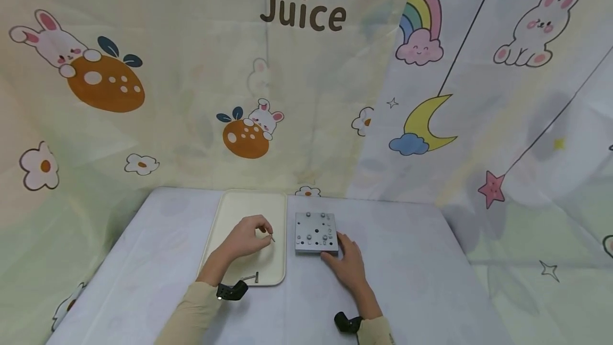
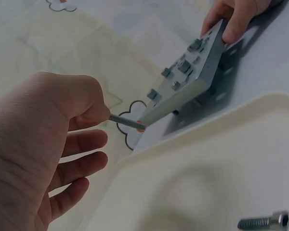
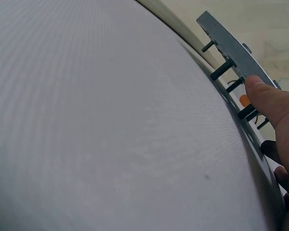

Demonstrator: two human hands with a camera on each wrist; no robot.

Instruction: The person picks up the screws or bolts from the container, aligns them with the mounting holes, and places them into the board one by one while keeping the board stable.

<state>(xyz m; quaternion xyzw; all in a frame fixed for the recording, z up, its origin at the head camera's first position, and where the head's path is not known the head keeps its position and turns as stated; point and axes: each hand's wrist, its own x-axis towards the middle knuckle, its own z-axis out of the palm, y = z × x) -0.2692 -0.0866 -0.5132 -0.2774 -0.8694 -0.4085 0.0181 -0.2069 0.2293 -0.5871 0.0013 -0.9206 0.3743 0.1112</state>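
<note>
My left hand (image 1: 248, 237) is over the cream tray (image 1: 281, 265), pinching a thin threaded screw (image 2: 128, 121) between thumb and index finger. The screw's threaded end points away from the fingertips; its head is hidden in them. At the right of the tray, my right hand (image 1: 349, 264) grips a grey metal plate (image 1: 316, 222) by its near right corner, thumb on the front edge. Several screws (image 2: 184, 66) stand in holes on the plate's top face. Threaded shanks (image 3: 222, 70) stick out below it. Whether they touch the table cannot be told.
A loose bolt (image 2: 260, 222) lies in the tray near its front edge. The tray's raised rim (image 2: 274, 99) runs between the left hand and the plate. A white cloth (image 1: 412, 281) covers the table, and a printed curtain (image 1: 316, 79) hangs behind it.
</note>
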